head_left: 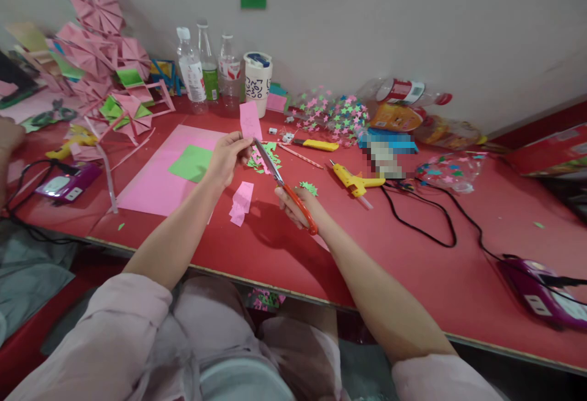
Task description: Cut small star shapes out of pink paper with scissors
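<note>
My left hand pinches a small pink paper piece by its lower end, above the table. In my right hand is a pair of scissors with orange handles, the blades pointing up and left to the pink paper at my left fingertips. Whether the blades touch the paper I cannot tell. Below lie pink paper scraps. Behind the blades is a pile of green and pink cut pieces. A few green star shapes rest beside my right hand.
A pink sheet bears a green square. Yellow glue gun, cutter knife and a bag of paper stars lie to the right. Bottles and a cup stand at the back. Black cords cross the right side.
</note>
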A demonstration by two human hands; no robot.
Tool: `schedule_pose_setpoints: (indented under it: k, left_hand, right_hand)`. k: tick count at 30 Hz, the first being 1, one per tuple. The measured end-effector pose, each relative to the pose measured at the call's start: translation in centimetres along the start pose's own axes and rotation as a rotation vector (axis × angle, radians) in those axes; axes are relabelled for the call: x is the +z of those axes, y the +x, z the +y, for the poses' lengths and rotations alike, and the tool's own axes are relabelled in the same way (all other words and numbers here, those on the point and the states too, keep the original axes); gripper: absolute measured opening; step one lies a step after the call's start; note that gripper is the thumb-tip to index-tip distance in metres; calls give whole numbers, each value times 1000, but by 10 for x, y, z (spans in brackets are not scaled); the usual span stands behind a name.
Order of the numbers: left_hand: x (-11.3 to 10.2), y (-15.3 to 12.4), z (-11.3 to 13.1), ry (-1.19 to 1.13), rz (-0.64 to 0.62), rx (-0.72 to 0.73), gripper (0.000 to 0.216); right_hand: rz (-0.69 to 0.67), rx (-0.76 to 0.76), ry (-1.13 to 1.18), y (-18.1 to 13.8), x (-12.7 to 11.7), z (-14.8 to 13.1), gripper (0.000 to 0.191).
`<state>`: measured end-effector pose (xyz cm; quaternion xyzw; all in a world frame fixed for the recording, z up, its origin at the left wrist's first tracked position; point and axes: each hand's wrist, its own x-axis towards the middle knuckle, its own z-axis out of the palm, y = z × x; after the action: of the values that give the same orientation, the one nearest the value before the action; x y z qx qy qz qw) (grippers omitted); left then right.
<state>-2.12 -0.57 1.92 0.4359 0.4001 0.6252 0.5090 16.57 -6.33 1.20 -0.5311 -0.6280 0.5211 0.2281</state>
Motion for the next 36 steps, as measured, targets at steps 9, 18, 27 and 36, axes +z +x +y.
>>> schedule_pose_setpoints:
  k: [9, 18, 27, 36]
  left_hand:
    - [-2, 1, -1, 88, 14, 69, 18]
    - [-2, 2, -2, 84, 13, 94, 19]
    - [0, 0, 0, 92, 17, 65, 20]
    - [3, -1, 0, 87, 21, 41, 19]
  right_hand:
    - [-4, -47, -28, 0, -1, 2, 53]
    - [2, -21, -55, -1, 0, 0, 53]
    - [-2, -36, -44, -1, -1, 0, 50]
    - [3, -44, -19, -1, 0, 1, 52]
